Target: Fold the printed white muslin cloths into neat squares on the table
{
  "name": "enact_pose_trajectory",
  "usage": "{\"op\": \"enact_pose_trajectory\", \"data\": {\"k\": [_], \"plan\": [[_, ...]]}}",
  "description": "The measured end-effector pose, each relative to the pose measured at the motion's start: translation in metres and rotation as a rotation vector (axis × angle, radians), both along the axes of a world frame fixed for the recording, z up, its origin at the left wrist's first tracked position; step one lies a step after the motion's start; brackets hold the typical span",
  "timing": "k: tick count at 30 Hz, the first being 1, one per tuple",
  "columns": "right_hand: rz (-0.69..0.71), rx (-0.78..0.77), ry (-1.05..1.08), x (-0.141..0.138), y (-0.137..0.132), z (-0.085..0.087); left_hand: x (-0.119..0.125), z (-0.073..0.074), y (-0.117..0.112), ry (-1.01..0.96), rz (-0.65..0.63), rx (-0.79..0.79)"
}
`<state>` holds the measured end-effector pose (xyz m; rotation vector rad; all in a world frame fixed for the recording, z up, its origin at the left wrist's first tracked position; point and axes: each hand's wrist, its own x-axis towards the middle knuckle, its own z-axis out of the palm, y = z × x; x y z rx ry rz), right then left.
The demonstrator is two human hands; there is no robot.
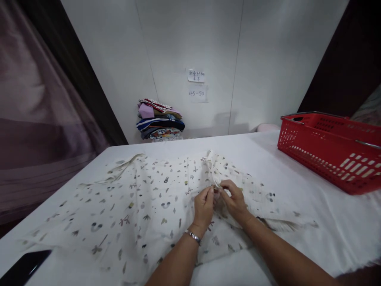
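A thin white cloth garment (160, 186) with small printed plants and rainbow shapes lies spread over the white table; its exact kind I cannot make out. My left hand (204, 204), with a silver watch (193, 237) on the wrist, pinches the gathered edge of the fabric. Close beside it, my right hand (233, 200) also grips this edge between thumb and fingers. The fingertips of both hands nearly meet, and the small bit of fabric between them is partly hidden. To the right, one part of the cloth fans out in folds.
A red plastic basket (324, 155) with metal handles stands on the table (256, 149) at right. A black phone-like object (26, 267) lies at the lower left. Folded textiles (160, 121) are stacked behind the table, by a wall with paper notes (198, 93). A curtain (38, 119) hangs left.
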<state>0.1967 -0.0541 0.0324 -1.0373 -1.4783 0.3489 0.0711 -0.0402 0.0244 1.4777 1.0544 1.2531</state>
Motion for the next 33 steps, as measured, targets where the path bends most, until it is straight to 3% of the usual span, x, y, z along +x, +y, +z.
{"op": "enact_pose_trajectory", "data": {"k": [5, 10, 13, 17, 20, 24, 28, 33], "plan": [[-0.017, -0.078, 0.277, 0.049, -0.016, 0.036, -0.003, -0.003, 0.003, 0.026, 0.020, -0.013], [-0.039, -0.114, 0.372, 0.134, -0.029, 0.095, -0.004, -0.006, 0.013, 0.053, -0.016, -0.121], [-0.077, -0.127, 0.385, 0.178, -0.033, 0.133, -0.001, 0.006, 0.029, 0.142, -0.010, -0.102], [-0.142, -0.132, 0.402, 0.212, -0.031, 0.171, 0.012, 0.027, 0.063, 0.371, -0.018, 0.113], [-0.176, -0.103, 0.420, 0.226, -0.027, 0.187, 0.024, 0.030, 0.092, 0.518, -0.076, 0.312], [-0.224, -0.023, 0.443, 0.250, -0.018, 0.199, 0.032, 0.019, 0.125, 0.627, -0.116, 0.485], [-0.331, 0.012, 0.467, 0.278, -0.008, 0.207, 0.032, 0.020, 0.154, 0.614, -0.040, 0.538], [-0.438, -0.020, 0.538, 0.291, -0.004, 0.206, 0.032, 0.040, 0.185, 0.521, 0.063, 0.494]]}}
